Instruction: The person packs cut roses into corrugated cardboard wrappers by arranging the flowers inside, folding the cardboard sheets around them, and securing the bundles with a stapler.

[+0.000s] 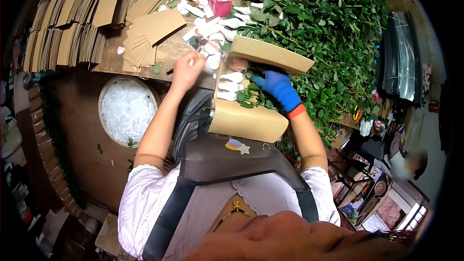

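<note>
The corrugated cardboard (249,120) lies open at the bench (113,53) edge, and white-netted flower heads (230,87) rest in it, beside one pink bloom (239,64). The right hand (278,87) (it wears a blue glove) reaches at the leafy stems; its grip is partly hidden, so I cannot tell it. The left hand (188,70) is near loose white pieces (212,62), fingers curled; whether they pinch something, I cannot tell.

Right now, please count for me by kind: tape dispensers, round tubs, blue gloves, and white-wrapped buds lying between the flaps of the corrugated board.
Tape dispenser, pink: 1
Round tub: 1
Blue glove: 1
White-wrapped buds between the flaps of the corrugated board: 3
Total: 6
</note>
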Motion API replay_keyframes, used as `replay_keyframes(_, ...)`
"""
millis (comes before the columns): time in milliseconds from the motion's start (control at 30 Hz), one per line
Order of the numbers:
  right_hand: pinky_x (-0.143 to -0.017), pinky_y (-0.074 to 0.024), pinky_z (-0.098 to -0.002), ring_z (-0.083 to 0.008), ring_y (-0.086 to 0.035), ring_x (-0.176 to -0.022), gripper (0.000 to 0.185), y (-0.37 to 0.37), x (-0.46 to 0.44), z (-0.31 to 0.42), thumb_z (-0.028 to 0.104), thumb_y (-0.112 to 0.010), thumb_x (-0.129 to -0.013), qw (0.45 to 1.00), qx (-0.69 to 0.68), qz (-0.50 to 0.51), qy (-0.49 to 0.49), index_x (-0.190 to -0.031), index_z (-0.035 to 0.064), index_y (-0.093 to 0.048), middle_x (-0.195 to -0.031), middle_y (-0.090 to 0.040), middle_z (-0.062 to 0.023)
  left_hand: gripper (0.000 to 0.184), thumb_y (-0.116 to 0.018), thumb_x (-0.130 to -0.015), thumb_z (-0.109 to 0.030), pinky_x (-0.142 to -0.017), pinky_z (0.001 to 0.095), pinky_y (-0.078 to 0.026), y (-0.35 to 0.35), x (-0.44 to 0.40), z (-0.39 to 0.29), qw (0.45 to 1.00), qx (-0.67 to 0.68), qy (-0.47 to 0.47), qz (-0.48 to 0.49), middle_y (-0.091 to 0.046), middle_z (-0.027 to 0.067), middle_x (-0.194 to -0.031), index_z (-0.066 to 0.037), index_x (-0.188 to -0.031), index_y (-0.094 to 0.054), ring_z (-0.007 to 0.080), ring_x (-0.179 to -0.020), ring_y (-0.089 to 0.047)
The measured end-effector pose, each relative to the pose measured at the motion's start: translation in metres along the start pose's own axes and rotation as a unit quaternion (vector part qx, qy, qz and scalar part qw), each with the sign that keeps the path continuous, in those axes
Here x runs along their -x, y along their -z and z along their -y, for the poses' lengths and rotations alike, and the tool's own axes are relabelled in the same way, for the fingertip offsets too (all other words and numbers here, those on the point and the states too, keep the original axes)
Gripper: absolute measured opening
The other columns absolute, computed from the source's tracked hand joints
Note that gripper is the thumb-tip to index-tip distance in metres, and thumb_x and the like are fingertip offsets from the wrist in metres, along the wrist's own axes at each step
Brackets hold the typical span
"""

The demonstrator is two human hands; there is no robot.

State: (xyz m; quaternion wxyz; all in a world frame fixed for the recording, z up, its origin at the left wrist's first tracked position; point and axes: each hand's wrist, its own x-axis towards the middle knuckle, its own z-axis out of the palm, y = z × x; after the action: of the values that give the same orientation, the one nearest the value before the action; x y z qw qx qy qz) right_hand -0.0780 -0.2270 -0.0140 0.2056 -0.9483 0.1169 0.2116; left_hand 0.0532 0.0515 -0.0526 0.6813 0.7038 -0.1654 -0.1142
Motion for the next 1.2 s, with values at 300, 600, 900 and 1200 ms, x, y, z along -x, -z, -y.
replay_keyframes(300,-0.106,-0.0444,-0.0484,-0.0366,-0.055,-0.128,0.074,-0.02,0.0,0.012,0.058,-0.068,-0.082,0.985,0.168,-0.046,-0.017,-0.142,0.018,-0.053,-0.143,-0.055,-0.018,0.028,-0.064,-0.098,-0.031,-0.07,0.0357,-0.049,-0.032,0.024,-0.022,0.948,-0.216,0.144,0.182,-0.067,0.0155,-0.079,-0.003,-0.096,-0.067,0.026,-0.072,-0.064)
replay_keyframes(600,-0.11,-0.0423,-0.0456,-0.0374,-0.05,-0.134,0.098,0.013,0.009,0.036,0.057,-0.08,-0.072,0.988,0.137,0.071,-0.005,-0.149,0.0105,-0.042,-0.148,-0.049,-0.0211,0.04,-0.073,-0.088,-0.043,-0.073,0.0397,-0.052,-0.014,0.038,-0.046,0.925,-0.232,0.206,0.221,-0.07,0.016,-0.083,-0.004,-0.098,-0.067,0.0295,-0.078,-0.069)
replay_keyframes(900,-0.11,-0.0425,-0.0445,-0.0349,-0.053,-0.132,0.092,0.004,0.009,0.034,0.053,-0.08,-0.075,0.985,0.166,0.053,-0.011,-0.147,0.0102,-0.043,-0.145,-0.053,-0.0193,0.022,-0.067,-0.095,-0.022,-0.07,0.0269,-0.047,0.02,0.038,-0.025,0.973,-0.03,0.195,0.122,-0.066,0.0004,-0.079,-0.002,-0.087,-0.069,0.0088,-0.073,-0.056)
replay_keyframes(1200,-0.074,-0.0551,-0.0456,-0.0356,-0.07,-0.084,0.031,0.037,0.044,0.059,0.044,-0.067,-0.091,0.987,0.045,0.077,0.137,-0.105,0.0166,-0.071,-0.087,-0.072,-0.015,0.043,-0.08,-0.084,-0.043,-0.072,0.0362,-0.052,0.002,0.044,-0.02,0.904,-0.218,0.141,0.34,-0.068,0.0114,-0.08,-0.003,-0.095,-0.067,0.0223,-0.077,-0.065)
